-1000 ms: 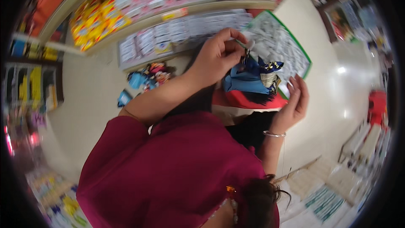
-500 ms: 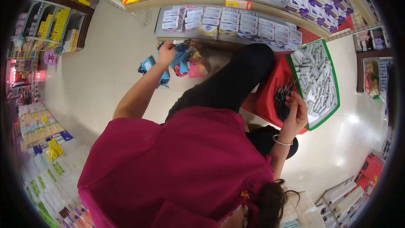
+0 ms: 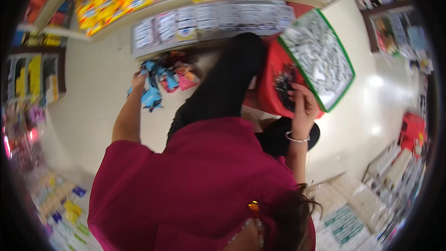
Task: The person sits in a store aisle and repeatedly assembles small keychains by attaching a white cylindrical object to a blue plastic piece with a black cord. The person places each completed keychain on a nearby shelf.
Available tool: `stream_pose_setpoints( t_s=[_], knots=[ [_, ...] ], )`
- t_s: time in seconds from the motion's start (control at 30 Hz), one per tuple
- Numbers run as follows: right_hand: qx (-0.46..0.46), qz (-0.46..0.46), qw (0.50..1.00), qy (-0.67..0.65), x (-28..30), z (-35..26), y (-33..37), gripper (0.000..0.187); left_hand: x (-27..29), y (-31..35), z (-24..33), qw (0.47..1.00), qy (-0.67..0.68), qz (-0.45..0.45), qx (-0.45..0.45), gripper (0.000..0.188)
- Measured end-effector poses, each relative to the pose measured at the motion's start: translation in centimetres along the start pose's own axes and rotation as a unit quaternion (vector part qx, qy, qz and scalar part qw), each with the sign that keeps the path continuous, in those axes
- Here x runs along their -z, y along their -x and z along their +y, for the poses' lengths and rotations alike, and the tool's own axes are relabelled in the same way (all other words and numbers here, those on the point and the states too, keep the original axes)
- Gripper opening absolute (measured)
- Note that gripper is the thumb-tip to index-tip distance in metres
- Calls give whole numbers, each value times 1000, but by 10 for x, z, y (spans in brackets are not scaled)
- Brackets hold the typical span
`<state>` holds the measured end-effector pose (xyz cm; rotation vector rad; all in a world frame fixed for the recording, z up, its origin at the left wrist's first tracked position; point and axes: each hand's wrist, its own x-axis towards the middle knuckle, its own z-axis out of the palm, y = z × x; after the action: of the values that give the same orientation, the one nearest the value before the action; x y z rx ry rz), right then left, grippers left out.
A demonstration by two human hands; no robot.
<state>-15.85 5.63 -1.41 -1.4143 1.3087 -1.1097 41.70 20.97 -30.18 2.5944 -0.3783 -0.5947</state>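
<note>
The left hand (image 3: 137,80) reaches down to a heap of small packets (image 3: 172,72) lying on the pale floor (image 3: 93,88) in front of the low shelf (image 3: 209,18). Its grip is clenched on a bunch of blue packets (image 3: 152,94), which hang from the fingers just above the floor at the left edge of the heap; the rest of the heap is pink, red and blue.

The right hand (image 3: 302,104) rests on the red basket (image 3: 272,88), which stands tilted beside the black-clad knee (image 3: 232,74). Its fingers curl over dark things inside the basket, but blur hides whether the grip is closed on them or only touching, so I cannot tell. A silver bangle (image 3: 297,138) circles that wrist.

Leaning against the basket's far side is a flat green-rimmed tray (image 3: 346,67), filled with rows of small white and grey packets. The low shelf carries a row of white cards, and the shelf above holds yellow bags (image 3: 107,0).
</note>
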Motion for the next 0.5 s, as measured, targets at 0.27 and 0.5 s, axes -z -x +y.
stream_pose_setpoints(
  t_s=[0.27, 0.5],
  knots=[
    [0, 127, 991, -37, 25, 21, 11, 14, -44, 25, 91, 951, 158, -222, -147, 39],
    [52, 189, 970, 142, 38, 30, 30, 11, -45, 145, 230, 837, 254, -261, -409, 24]
  ],
)
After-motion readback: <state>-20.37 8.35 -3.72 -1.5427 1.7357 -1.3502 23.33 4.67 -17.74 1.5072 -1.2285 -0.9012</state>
